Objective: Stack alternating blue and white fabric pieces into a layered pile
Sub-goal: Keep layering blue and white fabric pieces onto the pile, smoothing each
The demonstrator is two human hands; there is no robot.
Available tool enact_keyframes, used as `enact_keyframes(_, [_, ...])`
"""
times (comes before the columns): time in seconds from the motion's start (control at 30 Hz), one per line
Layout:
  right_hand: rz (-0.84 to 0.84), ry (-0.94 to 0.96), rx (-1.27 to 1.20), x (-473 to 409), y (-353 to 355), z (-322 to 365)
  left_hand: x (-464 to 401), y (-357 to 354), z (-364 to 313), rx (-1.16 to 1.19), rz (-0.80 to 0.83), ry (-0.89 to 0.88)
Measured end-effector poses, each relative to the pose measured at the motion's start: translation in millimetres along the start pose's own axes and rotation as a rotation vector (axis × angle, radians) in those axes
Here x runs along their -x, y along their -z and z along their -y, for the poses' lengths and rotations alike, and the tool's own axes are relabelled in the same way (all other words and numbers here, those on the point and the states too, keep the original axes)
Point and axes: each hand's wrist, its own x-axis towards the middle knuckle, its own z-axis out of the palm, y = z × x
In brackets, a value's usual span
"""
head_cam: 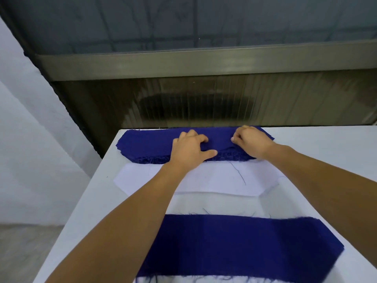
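On white worktop (326, 152), left hand (188, 149) flat, right hand (252, 140) fingers pinching stacked dark-blue fabric pieces (146, 145); best peeling only top layer.

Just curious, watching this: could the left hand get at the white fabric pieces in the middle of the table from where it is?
Probably yes. The left hand rests on the blue stack just beyond the white pieces; nothing covers them except the person's own forearm passing above.

Blue stack (151, 144) matt woven cloth (frayed edges); table (326, 152) smooth white
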Motion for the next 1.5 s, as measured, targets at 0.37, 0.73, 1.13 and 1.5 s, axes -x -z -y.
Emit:
enact_keyframes(0.37, [0.02, -0.007, -0.027, -1.9, 11.9, -1.5, -7.2, -4.7, -3.9, -0.119, -0.167, -0.047])
enact_keyframes(0.73, [-0.228, 0.135, 0.063, 12.3, 0.0, 37.2, -5.3, 9.9, 0.2, -0.192, -0.213, -0.191])
enact_keyframes(1.13, [-0.227, 0.335, 0.13, 162.3, 7.3, 17.4, 119.7, 63.5, 44.2, -0.259, -0.129, -0.305])
enact_keyframes(1.5, [-0.304, 0.202, 0.1, 268.9, -26.6, -7.3, 233.2, 35.1, 56.1, -0.12, -0.139, -0.249])
